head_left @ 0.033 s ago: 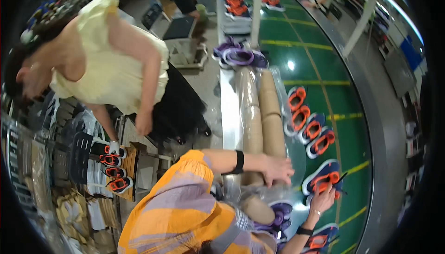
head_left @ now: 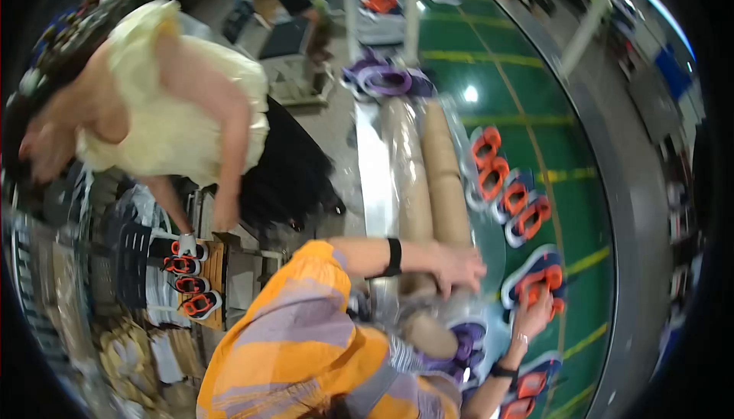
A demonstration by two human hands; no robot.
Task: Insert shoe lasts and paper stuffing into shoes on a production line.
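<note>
My left hand (head_left: pixel 459 267) is stretched out with fingers spread, over the clear plastic around the brown cylindrical rolls (head_left: pixel 443 182); nothing shows in its grasp. Farther right, my right hand (head_left: pixel 533 313) has its fingers closed on the orange part of a sneaker (head_left: pixel 527 270). This sneaker is dark blue and orange with a white sole. It sits on the green conveyor belt (head_left: pixel 459 37), and part of it is hidden behind the fingers. Just beyond it along the belt lie several matching sneakers (head_left: pixel 514 196). More sneakers (head_left: pixel 527 388) lie nearer, beside my right wrist.
Purple shoes (head_left: pixel 382 79) rest at the far end of the rolls, with more purple shoes (head_left: pixel 468 346) near my chest. To the left, a co-worker (head_left: pixel 168 105) bends toward a wooden board (head_left: pixel 215 277) bearing several sneakers. A white post (head_left: pixel 411 14) rises beside the belt.
The view has shifted slightly, so the shoes and belt sit a little higher and farther left. My right hand stays at the same sneaker, and my left hand stays over the rolls.
</note>
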